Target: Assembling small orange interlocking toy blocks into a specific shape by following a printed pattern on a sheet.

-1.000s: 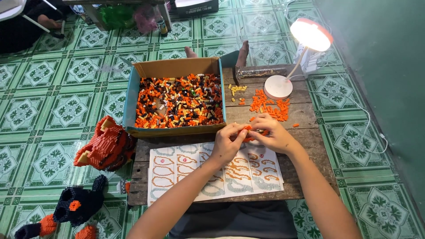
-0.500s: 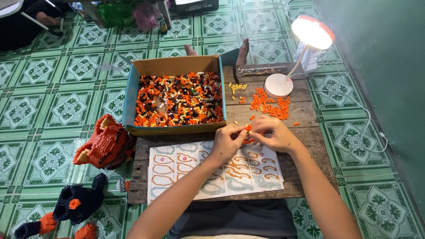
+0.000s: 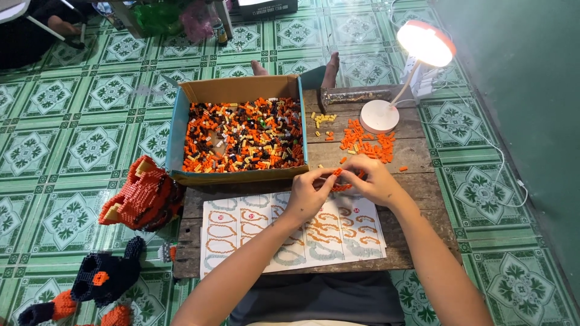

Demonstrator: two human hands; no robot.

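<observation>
1. Since a moment ago nothing big has moved: the box of bricks (image 3: 238,136) stays at the far left corner of the counter (image 3: 417,181).
2. My left hand (image 3: 308,193) and right hand (image 3: 370,180) stay together above the instruction sheet (image 3: 290,232).
3. My fingers remain clamped on the small orange piece (image 3: 339,175), so I judge the joining is not finished.
</observation>
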